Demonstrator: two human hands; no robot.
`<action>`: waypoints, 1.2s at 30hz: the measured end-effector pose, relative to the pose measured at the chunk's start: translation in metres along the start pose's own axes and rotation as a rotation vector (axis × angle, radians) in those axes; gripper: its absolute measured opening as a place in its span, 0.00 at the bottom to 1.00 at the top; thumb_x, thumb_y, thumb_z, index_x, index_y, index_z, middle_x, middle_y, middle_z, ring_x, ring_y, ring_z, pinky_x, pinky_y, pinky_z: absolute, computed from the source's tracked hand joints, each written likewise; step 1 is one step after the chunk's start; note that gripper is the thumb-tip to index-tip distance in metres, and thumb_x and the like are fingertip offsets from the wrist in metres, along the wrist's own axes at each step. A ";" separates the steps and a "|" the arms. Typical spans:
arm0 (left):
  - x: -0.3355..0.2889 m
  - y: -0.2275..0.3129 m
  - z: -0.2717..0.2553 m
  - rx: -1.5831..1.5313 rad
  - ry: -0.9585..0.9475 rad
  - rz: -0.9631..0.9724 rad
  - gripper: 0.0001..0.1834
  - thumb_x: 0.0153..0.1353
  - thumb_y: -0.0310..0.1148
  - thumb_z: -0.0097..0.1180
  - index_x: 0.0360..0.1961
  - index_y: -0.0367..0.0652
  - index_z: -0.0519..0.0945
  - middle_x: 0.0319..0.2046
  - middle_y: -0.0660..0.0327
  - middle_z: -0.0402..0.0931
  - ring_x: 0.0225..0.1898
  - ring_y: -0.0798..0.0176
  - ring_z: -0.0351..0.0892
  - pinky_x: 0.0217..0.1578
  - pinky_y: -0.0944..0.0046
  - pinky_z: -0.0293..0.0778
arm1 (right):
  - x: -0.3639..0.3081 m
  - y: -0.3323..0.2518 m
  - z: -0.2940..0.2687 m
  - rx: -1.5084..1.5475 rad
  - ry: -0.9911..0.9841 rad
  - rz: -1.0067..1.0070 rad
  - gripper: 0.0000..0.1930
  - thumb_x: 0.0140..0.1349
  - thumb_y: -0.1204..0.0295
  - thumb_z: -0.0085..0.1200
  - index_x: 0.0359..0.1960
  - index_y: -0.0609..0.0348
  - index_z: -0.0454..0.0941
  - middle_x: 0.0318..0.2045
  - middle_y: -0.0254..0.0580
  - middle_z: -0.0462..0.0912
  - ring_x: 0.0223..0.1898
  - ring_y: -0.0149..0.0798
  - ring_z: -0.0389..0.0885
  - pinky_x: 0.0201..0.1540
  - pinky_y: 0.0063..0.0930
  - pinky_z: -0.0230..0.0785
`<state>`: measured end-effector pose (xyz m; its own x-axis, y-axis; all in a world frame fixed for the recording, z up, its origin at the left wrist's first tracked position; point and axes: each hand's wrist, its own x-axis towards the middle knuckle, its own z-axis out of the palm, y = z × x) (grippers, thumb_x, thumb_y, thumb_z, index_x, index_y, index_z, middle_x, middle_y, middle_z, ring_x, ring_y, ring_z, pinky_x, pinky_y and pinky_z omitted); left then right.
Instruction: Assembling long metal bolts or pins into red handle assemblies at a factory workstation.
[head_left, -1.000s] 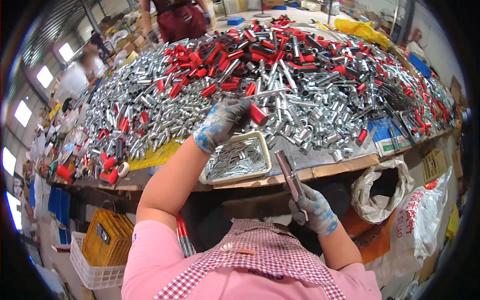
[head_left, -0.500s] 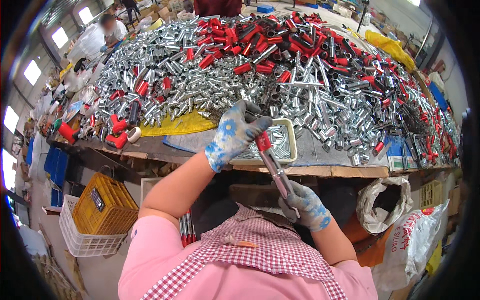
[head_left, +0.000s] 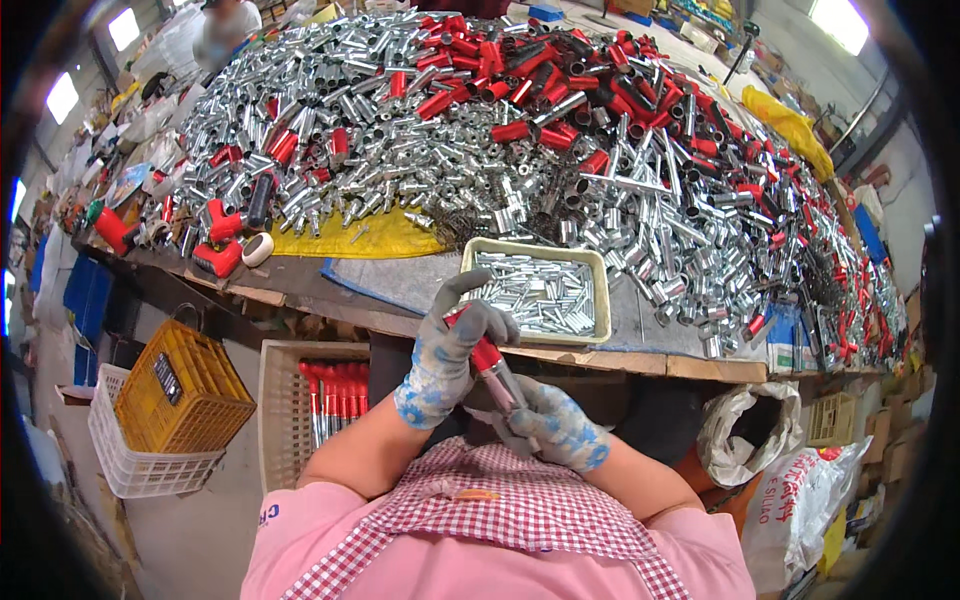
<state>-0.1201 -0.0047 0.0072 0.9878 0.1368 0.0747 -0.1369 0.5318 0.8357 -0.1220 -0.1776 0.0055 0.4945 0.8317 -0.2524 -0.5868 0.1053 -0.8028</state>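
Your gloved left hand (head_left: 448, 350) curls around the red end of a tube (head_left: 498, 382), and your gloved right hand (head_left: 560, 425) grasps its metal end, hiding the tip. The tube slants in front of your checked apron (head_left: 520, 490), on the near side of the tray (head_left: 602, 300) on the bench (head_left: 690, 368). Hold both ends in one straight line; a skewed push would probably jam or scratch them. Grip the shiny section firmly, as polished metal may slip against cloth gloves.

The red end looks smooth, perhaps plastic or painted; the metal is round and glossy. The tray is pale and shallow with rounded corners, full of slim silvery pins (head_left: 545, 292). To the near left, a perforated crate (head_left: 277, 420) holds red-ended pieces (head_left: 335, 400). Farther across the bench rises a jagged heap (head_left: 640, 240) of bright cylinders.
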 end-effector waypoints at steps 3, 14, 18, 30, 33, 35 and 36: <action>-0.010 0.005 0.001 0.127 -0.078 -0.061 0.48 0.57 0.66 0.53 0.59 0.30 0.59 0.32 0.57 0.76 0.41 0.58 0.77 0.48 0.57 0.72 | 0.019 0.001 0.002 -0.019 -0.052 -0.009 0.18 0.64 0.60 0.55 0.46 0.63 0.71 0.31 0.38 0.75 0.31 0.30 0.75 0.35 0.23 0.69; -0.042 0.001 -0.057 -0.424 0.023 -0.481 0.24 0.66 0.48 0.51 0.55 0.43 0.67 0.35 0.58 0.75 0.33 0.59 0.78 0.35 0.54 0.78 | 0.131 -0.156 -0.053 -1.411 0.563 -0.035 0.19 0.57 0.59 0.54 0.44 0.59 0.81 0.42 0.56 0.82 0.43 0.51 0.81 0.49 0.39 0.72; -0.038 0.003 -0.040 -0.129 -0.055 -0.544 0.27 0.62 0.49 0.57 0.52 0.40 0.67 0.30 0.59 0.74 0.26 0.64 0.76 0.28 0.62 0.76 | 0.192 -0.157 -0.107 -1.775 0.667 0.096 0.22 0.55 0.65 0.52 0.51 0.61 0.73 0.46 0.59 0.81 0.50 0.57 0.79 0.53 0.43 0.70; -0.037 0.015 -0.009 0.110 0.024 -0.554 0.17 0.63 0.39 0.55 0.46 0.38 0.69 0.23 0.62 0.71 0.18 0.69 0.71 0.21 0.68 0.72 | 0.196 -0.144 -0.122 -1.506 0.694 0.027 0.30 0.48 0.68 0.61 0.55 0.64 0.69 0.45 0.58 0.81 0.48 0.53 0.80 0.51 0.38 0.72; -0.041 0.014 -0.010 0.201 -0.039 -0.482 0.15 0.63 0.36 0.56 0.44 0.39 0.70 0.22 0.63 0.71 0.18 0.70 0.71 0.21 0.69 0.71 | 0.193 -0.142 -0.136 -1.231 0.729 -0.182 0.32 0.46 0.70 0.66 0.56 0.63 0.71 0.39 0.44 0.82 0.39 0.38 0.81 0.43 0.28 0.72; -0.043 0.016 -0.011 0.164 0.011 -0.498 0.13 0.61 0.32 0.58 0.42 0.39 0.70 0.23 0.64 0.71 0.18 0.70 0.70 0.21 0.69 0.69 | 0.180 -0.146 -0.140 -1.067 0.716 -0.347 0.23 0.53 0.77 0.59 0.53 0.63 0.74 0.34 0.38 0.80 0.34 0.28 0.78 0.36 0.23 0.71; -0.045 0.016 -0.016 0.197 0.070 -0.479 0.13 0.60 0.31 0.59 0.42 0.39 0.70 0.23 0.64 0.71 0.18 0.70 0.70 0.20 0.69 0.69 | 0.172 -0.150 -0.133 -1.004 0.697 -0.384 0.21 0.54 0.77 0.58 0.52 0.63 0.74 0.33 0.37 0.80 0.32 0.28 0.78 0.34 0.24 0.71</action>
<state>-0.1684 0.0112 0.0087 0.9278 -0.0241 -0.3722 0.3526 0.3823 0.8541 0.1363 -0.1225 0.0103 0.9322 0.3474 0.1012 0.2560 -0.4355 -0.8630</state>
